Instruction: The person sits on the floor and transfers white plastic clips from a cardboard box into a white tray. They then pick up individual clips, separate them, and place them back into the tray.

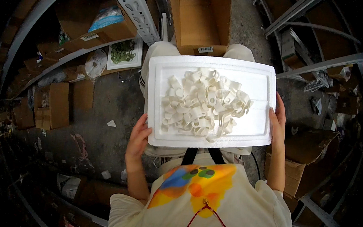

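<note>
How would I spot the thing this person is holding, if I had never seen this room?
Look at the middle of the picture, above the person's lap and just below the open brown cardboard box on the grey floor. There the left hand and right hand hold a white rectangular foam tray by its sides. It alone carries a heap of small white plastic rings.
</note>
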Demonstrator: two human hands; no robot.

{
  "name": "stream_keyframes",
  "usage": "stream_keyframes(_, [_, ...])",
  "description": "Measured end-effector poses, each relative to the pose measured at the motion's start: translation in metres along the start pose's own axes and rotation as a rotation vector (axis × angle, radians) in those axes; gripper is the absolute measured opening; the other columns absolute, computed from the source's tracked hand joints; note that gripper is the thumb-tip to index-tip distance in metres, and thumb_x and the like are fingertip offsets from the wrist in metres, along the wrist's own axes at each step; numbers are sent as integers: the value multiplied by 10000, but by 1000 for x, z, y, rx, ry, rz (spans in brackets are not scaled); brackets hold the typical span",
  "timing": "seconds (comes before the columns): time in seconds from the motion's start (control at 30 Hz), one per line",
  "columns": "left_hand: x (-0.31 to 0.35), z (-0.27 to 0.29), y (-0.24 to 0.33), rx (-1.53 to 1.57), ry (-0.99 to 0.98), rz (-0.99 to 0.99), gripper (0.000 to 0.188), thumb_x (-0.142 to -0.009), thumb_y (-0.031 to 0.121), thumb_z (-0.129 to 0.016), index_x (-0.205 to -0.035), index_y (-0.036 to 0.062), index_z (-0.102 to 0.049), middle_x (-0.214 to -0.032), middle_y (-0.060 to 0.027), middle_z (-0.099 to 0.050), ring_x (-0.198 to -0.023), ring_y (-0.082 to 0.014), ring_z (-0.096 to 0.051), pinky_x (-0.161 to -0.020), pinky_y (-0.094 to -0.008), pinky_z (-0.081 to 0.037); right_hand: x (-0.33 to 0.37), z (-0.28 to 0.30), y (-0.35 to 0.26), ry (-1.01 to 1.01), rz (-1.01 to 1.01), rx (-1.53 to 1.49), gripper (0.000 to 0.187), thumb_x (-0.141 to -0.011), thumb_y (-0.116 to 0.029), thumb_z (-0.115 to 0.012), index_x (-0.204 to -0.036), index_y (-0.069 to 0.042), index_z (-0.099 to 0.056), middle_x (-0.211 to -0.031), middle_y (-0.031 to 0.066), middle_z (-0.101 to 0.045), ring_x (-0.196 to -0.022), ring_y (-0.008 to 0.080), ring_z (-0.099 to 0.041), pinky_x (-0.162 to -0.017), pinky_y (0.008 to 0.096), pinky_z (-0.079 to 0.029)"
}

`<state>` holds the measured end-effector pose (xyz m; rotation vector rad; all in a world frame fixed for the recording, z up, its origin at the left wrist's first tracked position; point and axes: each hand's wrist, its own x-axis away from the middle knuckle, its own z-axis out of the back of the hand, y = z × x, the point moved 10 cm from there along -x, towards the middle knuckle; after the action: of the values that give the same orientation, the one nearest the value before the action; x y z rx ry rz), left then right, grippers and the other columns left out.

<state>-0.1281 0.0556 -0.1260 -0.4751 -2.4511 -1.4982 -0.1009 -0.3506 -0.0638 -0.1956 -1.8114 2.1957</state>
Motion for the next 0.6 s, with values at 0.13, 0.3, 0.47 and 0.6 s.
stream_keyframes(0.13, [0, 4, 9, -147, 106, 86, 475, -818, 146, -463, -1253, 13, -325, -1102, -89, -502, -957, -147, -510, -815, -266, -399, -2, 8, -16, 25, 11, 122, 500, -800, -145, -505, -1260, -51, -332, -1254, 166, -369, -1151, 246, -367, -945, 352, -302])
stream_keyframes(0.3, [2, 1, 47, -451, 247, 34, 405, -848, 213, -463, -1219, 62, -404, -1032, -66, -550, -839, -97, -531, -737, -219, -410, -5, 14, -65, 100, 329, 382, 394, -768, -162, -567, -1137, -58, -479, -1236, 137, -395, -1152, 264, -362, -942, 379, -293])
stream_keyframes(0.47, [2, -19, 90, -654, 363, -279, 358, -850, 109, -449, -1198, 27, -417, -1121, -120, -511, -982, -171, -504, -842, -276, -379, 3, -47, -120, -144, 629, 829, 285, -653, -166, -662, -921, -81, -618, -1227, 126, -409, -1189, 299, -313, -954, 399, -273])
stream_keyframes(0.6, [2, -44, 108, -780, 364, -418, 347, -837, 76, -455, -1176, 8, -434, -1154, -141, -490, -1095, -213, -441, -907, -313, -332, 0, -72, -106, -300, 639, 849, 291, -633, -158, -684, -906, -80, -621, -1233, 123, -409, -1221, 317, -262, -963, 429, -260])
